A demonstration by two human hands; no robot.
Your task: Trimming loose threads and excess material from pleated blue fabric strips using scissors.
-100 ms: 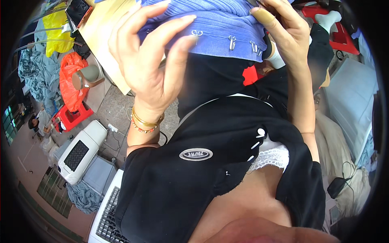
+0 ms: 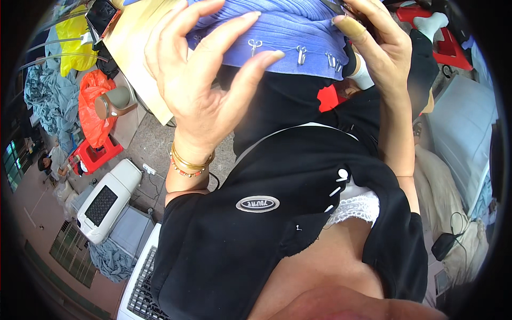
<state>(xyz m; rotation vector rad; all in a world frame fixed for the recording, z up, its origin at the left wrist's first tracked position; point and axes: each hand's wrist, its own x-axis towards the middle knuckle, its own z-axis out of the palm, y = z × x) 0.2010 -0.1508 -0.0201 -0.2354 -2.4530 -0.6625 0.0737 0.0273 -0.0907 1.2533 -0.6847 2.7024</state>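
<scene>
A blue ribbed knit garment point(image 2: 288, 34) lies over my lap at the top of the view. Along its lower band sit several silver metal hooks point(image 2: 302, 55), and one hook-and-eye point(image 2: 254, 44) shows between my left thumb and forefinger. My left hand point(image 2: 205, 85) is open over the garment's left part, thumb and fingers apart and nothing between them. At the garment's right edge, my right hand point(image 2: 381, 45) is closed around a dark pointed metal tool point(image 2: 332, 6); most of it is hidden by the fingers and the frame edge. A tan covering wraps the right thumb.
A pale wooden table point(image 2: 130, 40) stands at the left. Beyond it are an orange-red bag point(image 2: 93, 106), a red stool point(image 2: 96, 154) and heaped grey-blue cloth point(image 2: 45, 101). A white machine point(image 2: 109, 197) stands lower left. Grey covered bundles point(image 2: 461, 128) flank my right arm.
My left thumb has swung to the right, away from the cloth, widening the gap to the forefinger. The garment has shifted slightly up and left. More of the dark tool's tip shows.
</scene>
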